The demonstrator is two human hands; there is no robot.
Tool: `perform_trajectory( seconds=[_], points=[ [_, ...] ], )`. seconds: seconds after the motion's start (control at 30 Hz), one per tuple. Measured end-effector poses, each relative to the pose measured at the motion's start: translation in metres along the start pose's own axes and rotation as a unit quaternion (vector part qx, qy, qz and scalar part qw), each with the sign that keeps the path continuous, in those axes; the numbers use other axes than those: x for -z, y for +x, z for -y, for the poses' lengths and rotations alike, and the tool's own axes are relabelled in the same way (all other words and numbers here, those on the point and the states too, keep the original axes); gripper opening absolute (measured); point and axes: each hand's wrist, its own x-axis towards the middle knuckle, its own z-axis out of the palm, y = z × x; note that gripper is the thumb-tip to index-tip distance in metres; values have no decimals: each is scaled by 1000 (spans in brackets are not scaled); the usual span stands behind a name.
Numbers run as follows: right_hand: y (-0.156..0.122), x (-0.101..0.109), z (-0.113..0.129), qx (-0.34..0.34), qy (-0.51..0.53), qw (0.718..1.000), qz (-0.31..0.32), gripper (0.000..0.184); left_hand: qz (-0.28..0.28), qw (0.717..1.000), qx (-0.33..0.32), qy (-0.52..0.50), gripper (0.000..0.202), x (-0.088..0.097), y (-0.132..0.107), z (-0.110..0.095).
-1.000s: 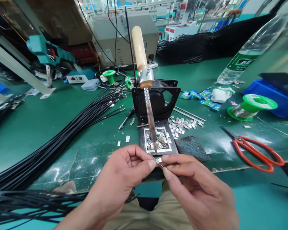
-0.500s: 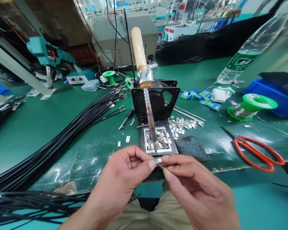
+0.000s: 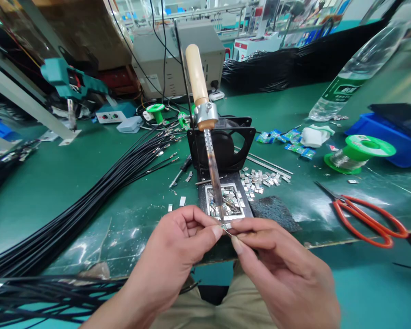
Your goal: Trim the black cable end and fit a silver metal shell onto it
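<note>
Just below the tip of an upright soldering iron (image 3: 213, 169), my left hand (image 3: 181, 246) pinches a small silvery connector piece (image 3: 225, 226) between thumb and forefinger. My right hand (image 3: 277, 260) is closed, its thumb and fingertips gripping a thin strand of solder wire (image 3: 228, 232) that reaches to the piece. The right forefinger lies against or very close to the piece's right end. Most of the piece is hidden by fingertips. Behind them, a framed tray (image 3: 208, 214) holds several metal bits under the iron.
Loose connector pieces (image 3: 260, 179) lie right of the tray, beside a dark rough pad (image 3: 276, 213). Red-handled scissors (image 3: 366, 219) and a solder spool (image 3: 359, 153) are farther right. A black fan (image 3: 222, 144) stands behind the iron. Black cables (image 3: 99, 196) stretch across the left.
Both hands have risen slightly with the connector piece, closer to the iron's tip. The view has shifted a little. Both grips look the same.
</note>
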Motion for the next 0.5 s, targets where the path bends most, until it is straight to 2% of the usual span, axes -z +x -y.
perform_trajectory(
  seconds=[0.5],
  points=[
    [4,-3,1,7,0,1000,-6,16,-8,1000,-18,17,33,0,3,-7]
  ],
)
